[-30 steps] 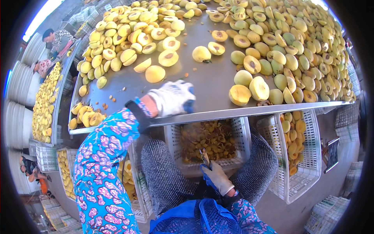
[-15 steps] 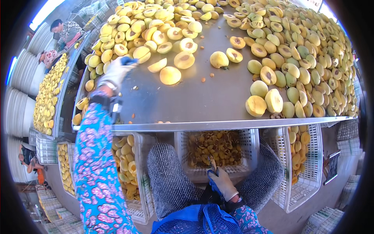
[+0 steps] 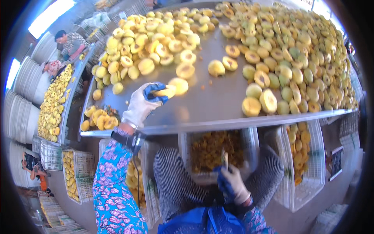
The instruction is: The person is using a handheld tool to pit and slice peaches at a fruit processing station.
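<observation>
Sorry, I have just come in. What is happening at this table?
Halved yellow stone fruit lies heaped on a metal table. The seated person's gloved left hand has its fingers around a cut fruit piece, close to another fruit piece. The gloved right hand holds a small tool, too blurred to identify, by a white crate containing brownish-yellow scraps.
</observation>
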Demonstrator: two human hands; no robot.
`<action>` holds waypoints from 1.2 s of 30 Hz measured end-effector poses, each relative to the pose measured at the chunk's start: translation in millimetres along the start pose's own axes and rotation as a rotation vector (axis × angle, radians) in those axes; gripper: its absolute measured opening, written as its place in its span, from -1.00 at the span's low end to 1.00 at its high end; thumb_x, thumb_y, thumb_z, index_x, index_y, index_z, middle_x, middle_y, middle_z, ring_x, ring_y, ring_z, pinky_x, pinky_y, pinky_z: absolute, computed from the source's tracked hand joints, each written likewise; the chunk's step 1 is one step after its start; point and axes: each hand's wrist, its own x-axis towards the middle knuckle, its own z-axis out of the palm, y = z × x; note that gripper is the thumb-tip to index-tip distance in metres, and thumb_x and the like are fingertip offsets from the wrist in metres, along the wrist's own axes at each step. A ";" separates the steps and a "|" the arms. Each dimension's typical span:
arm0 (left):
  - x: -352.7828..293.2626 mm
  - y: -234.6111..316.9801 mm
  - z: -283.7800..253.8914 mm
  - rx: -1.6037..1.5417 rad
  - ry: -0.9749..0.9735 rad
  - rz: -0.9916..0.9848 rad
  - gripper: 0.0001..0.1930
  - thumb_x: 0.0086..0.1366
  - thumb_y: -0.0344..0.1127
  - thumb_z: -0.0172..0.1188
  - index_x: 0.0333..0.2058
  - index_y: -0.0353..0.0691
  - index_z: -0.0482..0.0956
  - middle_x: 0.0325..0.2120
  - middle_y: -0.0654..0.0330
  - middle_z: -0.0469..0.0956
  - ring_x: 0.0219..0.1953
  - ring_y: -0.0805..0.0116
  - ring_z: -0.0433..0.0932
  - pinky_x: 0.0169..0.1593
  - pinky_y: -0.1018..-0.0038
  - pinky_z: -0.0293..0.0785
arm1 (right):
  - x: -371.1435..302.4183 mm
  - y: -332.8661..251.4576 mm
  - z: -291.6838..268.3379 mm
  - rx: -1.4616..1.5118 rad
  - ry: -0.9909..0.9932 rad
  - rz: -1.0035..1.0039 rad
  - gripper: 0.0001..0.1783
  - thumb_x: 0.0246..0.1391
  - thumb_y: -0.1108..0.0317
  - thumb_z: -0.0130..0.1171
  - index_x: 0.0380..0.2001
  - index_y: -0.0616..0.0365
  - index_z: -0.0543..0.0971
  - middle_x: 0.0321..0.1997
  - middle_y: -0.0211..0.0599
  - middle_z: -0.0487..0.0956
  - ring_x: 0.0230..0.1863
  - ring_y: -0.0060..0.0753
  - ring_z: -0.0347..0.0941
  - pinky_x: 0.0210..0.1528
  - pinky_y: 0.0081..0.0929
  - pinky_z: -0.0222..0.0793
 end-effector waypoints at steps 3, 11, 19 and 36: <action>-63.6 57.6 38.2 -0.112 -0.196 0.113 -0.56 -0.13 -0.61 0.35 -0.17 -0.32 0.53 -0.10 0.13 0.48 -0.01 0.36 0.46 0.04 0.49 0.43 | -15.2 -73.8 44.7 -0.013 -0.022 -0.063 -0.57 0.22 0.03 -0.04 -0.20 0.24 0.45 -0.74 -0.56 0.26 -0.80 -0.70 0.13 -0.79 -0.69 0.01; -156.4 58.5 96.7 -0.588 -0.149 -0.024 -0.46 0.05 -0.59 0.21 0.07 -0.35 0.35 0.10 0.05 0.36 0.16 0.24 0.33 0.20 0.38 0.27 | -19.4 -75.8 84.7 0.219 -0.047 -0.065 -0.63 0.17 0.09 0.08 -0.18 0.18 0.44 -0.57 -0.51 0.41 -0.67 -0.75 0.26 -0.73 -0.74 0.14; -196.9 30.5 129.0 -1.281 0.067 -0.451 -0.48 0.36 0.07 -0.14 0.05 -0.26 0.37 -0.04 0.06 0.45 0.00 0.22 0.46 0.08 0.37 0.42 | -37.1 -21.6 83.6 -0.263 0.075 -0.228 -0.64 0.15 0.17 0.13 -0.15 0.26 0.43 -0.43 -0.41 0.47 -0.49 -0.66 0.37 -0.46 -0.66 0.31; -198.9 9.7 140.6 -1.043 0.245 -0.331 -0.72 0.30 -0.28 0.06 -0.14 -0.38 0.49 -0.25 -0.03 0.56 -0.26 0.17 0.61 -0.16 0.36 0.59 | -65.4 -10.6 79.9 -1.097 0.085 -0.177 -0.66 0.08 0.23 0.10 -0.31 0.34 0.34 -0.41 0.20 0.51 -0.28 0.23 0.46 -0.30 -0.07 0.33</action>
